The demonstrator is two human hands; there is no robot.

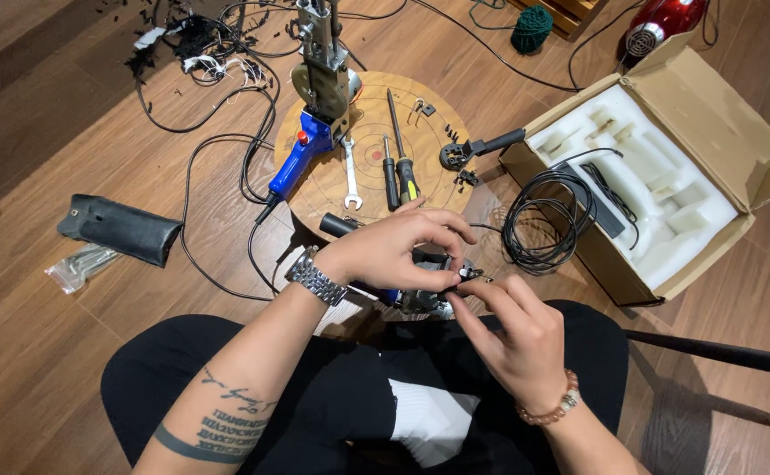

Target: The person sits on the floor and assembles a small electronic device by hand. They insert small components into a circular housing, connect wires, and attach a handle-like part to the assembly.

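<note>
left hand point(400, 251): we curl it over a blue tool point(391, 296), gripping
right hand point(510, 332): we pinch a small dark part point(467, 274)
ahead: round wooden board point(437, 189)

Even, fairly bright indoor light from above. Soft short shadows fall under the round pale wooden board point(420, 189) and beside the open brown cardboard box point(728, 132). Mild sheen on the brown wood plank floor point(42, 114) and a glint on the silver metal wristwatch point(314, 278). Focus sharp across most of the frame; slight wide-angle stretch at edges. Small parts between the fingertips are too tiny to resolve.
</note>
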